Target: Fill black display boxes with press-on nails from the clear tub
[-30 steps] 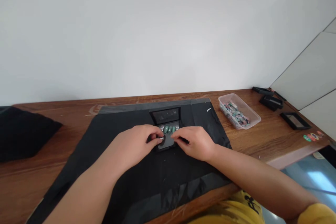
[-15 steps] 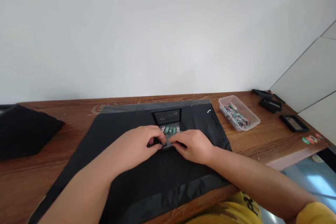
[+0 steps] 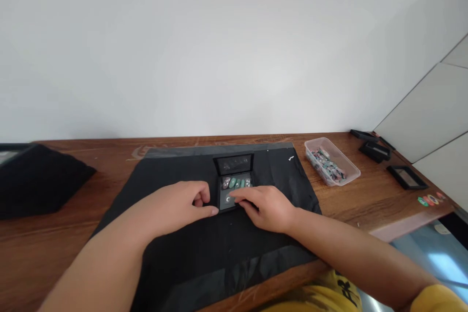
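Observation:
A small black box (image 3: pixel 223 201) stands with its lid (image 3: pixel 234 163) raised on the black mat. Along its back lies a row of several shiny green and pearly pieces that look like false nails (image 3: pixel 232 183). A small white crescent mark shows on the grey insert in front of them. My left hand (image 3: pixel 183 202) is at the box's left edge, thumb stretched out and apart from the curled fingers, holding nothing. Over the box's front right part, my right hand (image 3: pixel 268 207) has its fingers drawn together; whatever is between their tips is hidden.
A clear plastic tub (image 3: pixel 347 163) of small packets stands right of the black mat (image 3: pixel 190 253). Several black boxes (image 3: pixel 406 177) and some round stickers (image 3: pixel 430 200) lie along the table's right side. A black cloth-like heap (image 3: pixel 44 180) is at the left.
My left hand has drawn back leftward off the box, uncovering the grey insert and its crescent mark. My right hand stays over the front right of the box.

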Motion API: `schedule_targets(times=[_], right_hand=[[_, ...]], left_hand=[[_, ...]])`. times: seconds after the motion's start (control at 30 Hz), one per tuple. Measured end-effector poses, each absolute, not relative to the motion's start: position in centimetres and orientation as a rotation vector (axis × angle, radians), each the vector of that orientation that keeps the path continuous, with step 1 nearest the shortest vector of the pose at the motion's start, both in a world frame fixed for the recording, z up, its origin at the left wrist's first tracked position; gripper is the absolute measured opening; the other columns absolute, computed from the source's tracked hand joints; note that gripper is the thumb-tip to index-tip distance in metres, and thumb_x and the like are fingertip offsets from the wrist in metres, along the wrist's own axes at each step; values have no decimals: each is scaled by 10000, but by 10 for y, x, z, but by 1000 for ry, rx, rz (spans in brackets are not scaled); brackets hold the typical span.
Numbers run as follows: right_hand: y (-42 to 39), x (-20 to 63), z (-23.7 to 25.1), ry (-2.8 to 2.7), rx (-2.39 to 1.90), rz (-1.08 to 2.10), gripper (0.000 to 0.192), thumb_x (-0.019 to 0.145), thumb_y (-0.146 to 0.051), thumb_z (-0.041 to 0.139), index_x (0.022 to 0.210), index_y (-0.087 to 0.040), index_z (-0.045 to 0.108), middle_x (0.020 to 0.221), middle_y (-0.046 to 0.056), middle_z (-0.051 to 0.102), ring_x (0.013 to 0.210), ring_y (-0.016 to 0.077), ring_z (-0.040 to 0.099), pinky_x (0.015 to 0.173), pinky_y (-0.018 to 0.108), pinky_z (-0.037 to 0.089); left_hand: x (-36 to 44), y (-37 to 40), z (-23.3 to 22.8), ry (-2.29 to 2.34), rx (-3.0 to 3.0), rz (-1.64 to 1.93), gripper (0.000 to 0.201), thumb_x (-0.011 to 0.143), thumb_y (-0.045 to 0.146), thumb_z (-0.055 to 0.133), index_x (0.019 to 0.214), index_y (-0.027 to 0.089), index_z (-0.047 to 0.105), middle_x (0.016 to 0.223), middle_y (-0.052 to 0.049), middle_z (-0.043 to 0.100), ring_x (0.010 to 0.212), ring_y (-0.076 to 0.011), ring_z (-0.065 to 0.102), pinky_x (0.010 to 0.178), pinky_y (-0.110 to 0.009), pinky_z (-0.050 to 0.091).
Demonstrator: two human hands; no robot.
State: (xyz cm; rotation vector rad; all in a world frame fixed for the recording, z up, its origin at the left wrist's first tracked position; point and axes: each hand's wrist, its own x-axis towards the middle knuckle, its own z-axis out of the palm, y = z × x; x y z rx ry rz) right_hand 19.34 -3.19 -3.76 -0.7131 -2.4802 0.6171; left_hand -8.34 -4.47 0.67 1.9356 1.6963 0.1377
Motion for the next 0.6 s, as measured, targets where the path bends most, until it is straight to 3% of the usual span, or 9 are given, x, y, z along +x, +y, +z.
schedule_targets(times=[0.2, 0.4, 0.6], right_hand=[[-33, 194, -33, -2521, -705, 654, 376, 1111, -116, 546, 1430, -236, 703, 1285, 87, 879, 1200, 211, 853, 1038, 327, 661], [-36, 196, -26, -2536, -546, 716, 345, 1088, -148, 548, 1401, -201, 681, 1289, 124, 861, 1204, 232, 834, 1065, 370, 669], [-32, 195, -28, -2399, -455, 594, 381, 1013, -64, 527, 1322, -214, 692, 1213, 129, 851, 1163, 227, 815, 1055, 397, 678]], left_hand=[[-79, -47, 8, 1722, 1916, 122, 381, 728, 671, 759, 732, 297, 685, 757, -30, 795, 689, -263, 714, 643, -366, 471], [-58, -49, 17, 1755, 1938, 66, 540, 810, 821, 621, 695, 295, 647, 750, -42, 778, 691, -277, 708, 623, -377, 415], [-52, -48, 17, 1767, 2013, 131, 436, 825, 685, 702, 681, 285, 608, 691, -14, 729, 648, -241, 670, 608, -354, 393]])
